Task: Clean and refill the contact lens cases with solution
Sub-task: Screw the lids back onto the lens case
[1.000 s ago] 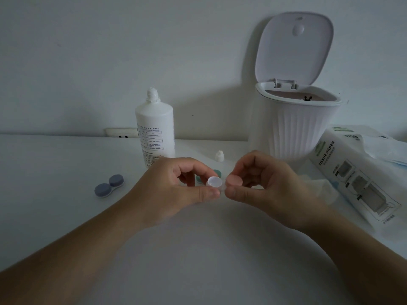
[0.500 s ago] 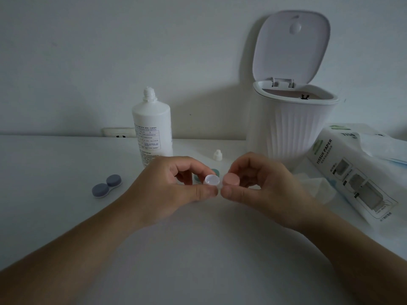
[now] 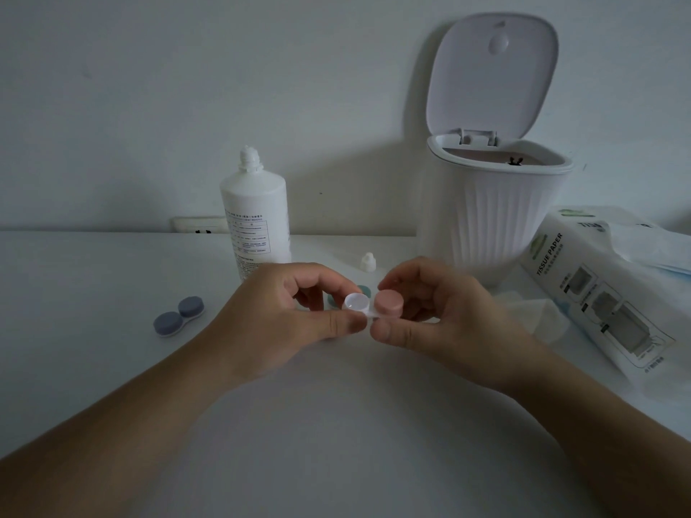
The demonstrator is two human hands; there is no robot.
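Two hands meet over the table (image 3: 336, 424) in the head view, and between them sits one lens case (image 3: 374, 306) lifted clear of the surface: the left hand (image 3: 284, 319) pinches the end with the clear white cap (image 3: 355, 302), thumb beneath and fingers curled over, while the right hand (image 3: 437, 312) grips the pink cap (image 3: 389, 301) between thumb and curled fingers. Whether that cap is being loosened or tightened cannot be told; I judge the step to be working the caps of this case. A teal case (image 3: 364, 292) peeps out just behind the grip, and a blue-grey case (image 3: 178, 316) lies capped, well to the left of it. Beyond the left hand stands the solution bottle (image 3: 256, 214), nozzle bare, its small cap (image 3: 368, 262) just behind the grip. Right of the grip lie a crumpled tissue (image 3: 538, 312) and a tissue pack (image 3: 605, 293), with an open bin (image 3: 493, 203) behind. The next move likely calls for a steady left hand while the right turns the cap.
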